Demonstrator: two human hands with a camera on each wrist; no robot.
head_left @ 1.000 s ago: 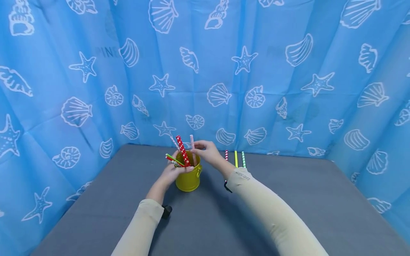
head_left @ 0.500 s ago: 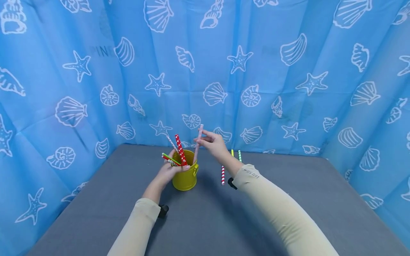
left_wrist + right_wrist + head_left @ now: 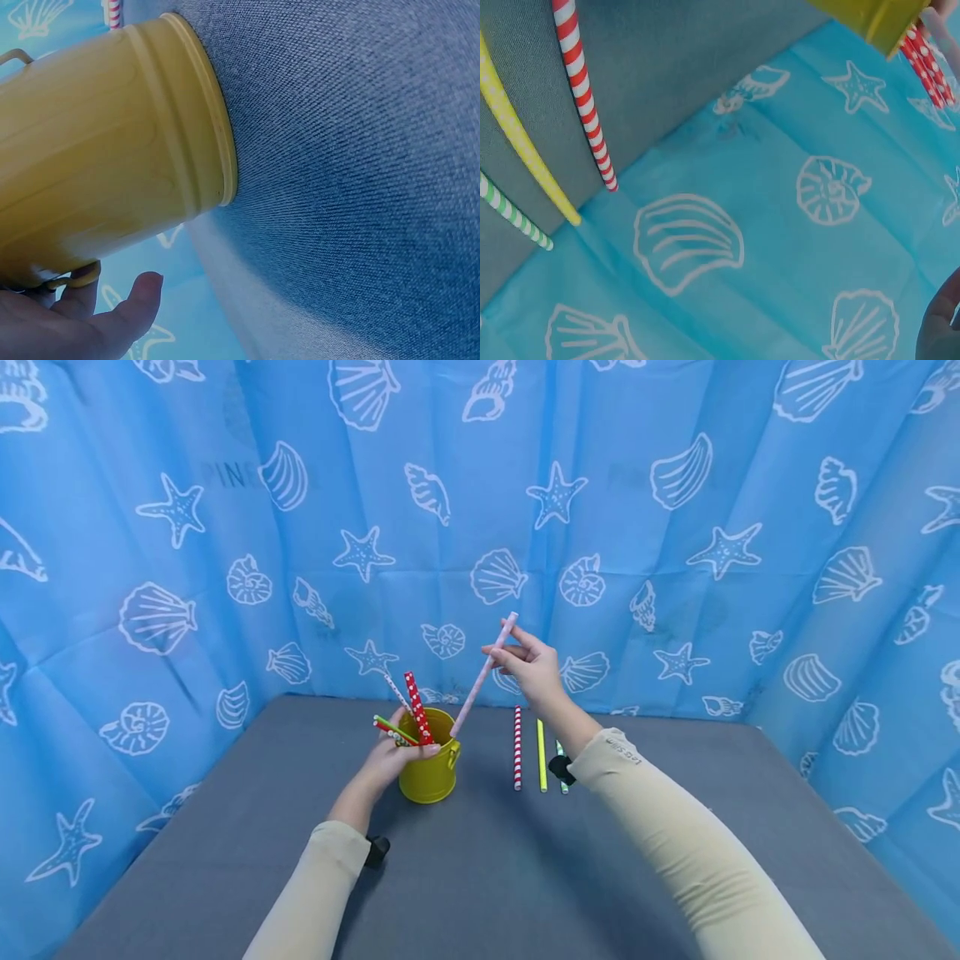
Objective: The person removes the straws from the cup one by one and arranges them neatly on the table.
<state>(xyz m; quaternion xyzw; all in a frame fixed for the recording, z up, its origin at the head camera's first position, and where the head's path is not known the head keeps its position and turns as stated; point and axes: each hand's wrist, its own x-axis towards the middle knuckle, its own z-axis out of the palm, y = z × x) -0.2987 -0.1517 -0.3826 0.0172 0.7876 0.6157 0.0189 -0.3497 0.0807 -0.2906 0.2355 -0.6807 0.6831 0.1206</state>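
Note:
A small yellow bucket (image 3: 427, 783) stands upright on the table, left of centre in the head view. My left hand (image 3: 384, 763) grips it near the rim, with the thumb reaching across the front. Several paper straws lean in the bucket, among them a red one with white dots (image 3: 417, 706) and a green one (image 3: 396, 729). Between the fingertips of my right hand (image 3: 536, 675) a pale pink straw (image 3: 480, 685) is pinched by its upper part. It slants down to the left, its lower end right at the bucket's rim. In the left wrist view, the bucket's side (image 3: 97, 142) fills the left.
Right of the bucket, three straws lie side by side on the grey table (image 3: 465, 877): red-and-white striped (image 3: 517, 747), yellow (image 3: 542, 756) and green-and-white striped (image 3: 564, 788). Behind the table hangs a blue curtain (image 3: 450, 568) with white seashells and starfish.
My right hand has moved up and to the right, drawing the pale pink straw up out of the bucket. My left hand has kept hold of the bucket. The view has shifted slightly.

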